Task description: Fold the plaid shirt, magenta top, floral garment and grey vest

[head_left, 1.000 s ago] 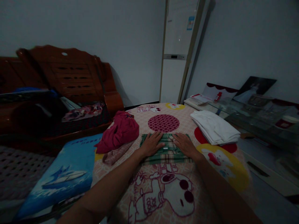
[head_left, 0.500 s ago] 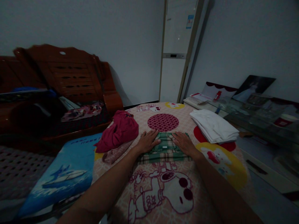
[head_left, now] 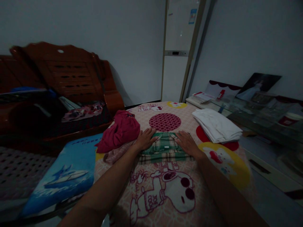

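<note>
A green plaid garment, perhaps a shirt, (head_left: 167, 153) lies folded flat on the patterned cloth (head_left: 208, 195) in front of me. My left hand (head_left: 145, 139) rests palm down on its left edge, fingers stretched out. Over the right side, my right hand (head_left: 187, 142) lies flat with its fingers apart. A small white tag shows in the middle of the garment. Left of my left hand is a crumpled dark pink garment (head_left: 123, 127), with a dusty pink cloth (head_left: 118, 153) partly beneath it.
Folded white cloth (head_left: 216, 125) lies at the right. Beyond it stands a glass-topped table (head_left: 258, 115) with a photo and a cup. A blue printed cover (head_left: 73, 170) and a wooden chair (head_left: 71, 75) are at the left. A tall white cabinet unit (head_left: 175, 75) stands behind.
My left hand has slid left, toward the edge of the plaid garment. The right hand has shifted slightly right. Both stay flat on the fabric, and the view has tilted a little.
</note>
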